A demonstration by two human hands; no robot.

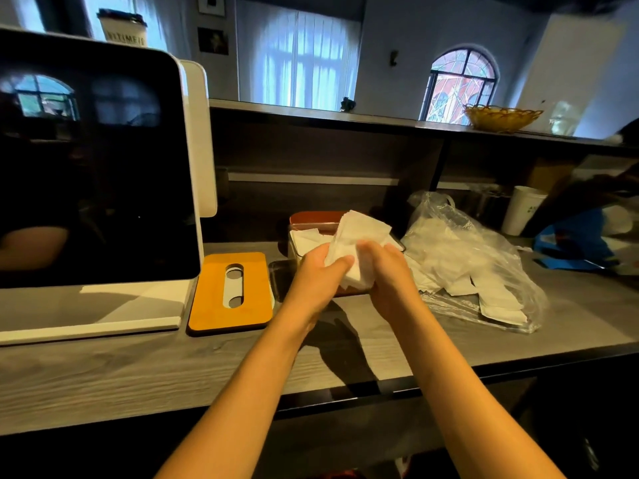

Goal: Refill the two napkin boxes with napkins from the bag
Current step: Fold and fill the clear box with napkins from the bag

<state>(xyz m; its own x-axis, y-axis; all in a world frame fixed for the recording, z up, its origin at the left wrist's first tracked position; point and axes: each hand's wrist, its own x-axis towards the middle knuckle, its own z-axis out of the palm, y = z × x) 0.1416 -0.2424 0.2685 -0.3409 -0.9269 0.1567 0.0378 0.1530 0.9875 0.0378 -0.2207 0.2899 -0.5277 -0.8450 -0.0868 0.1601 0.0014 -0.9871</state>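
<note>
Head view: both hands gripping one wad of napkins at frame centre.

Left hand and right hand are curling around a bunch of white napkins, holding it over the open napkin box, which is already showing napkins inside. Orange slotted lid is lying flat on the grey counter, left of the box. Clear plastic bag of napkins is slumping right of centre. Dark screen is filling the upper left.
</note>
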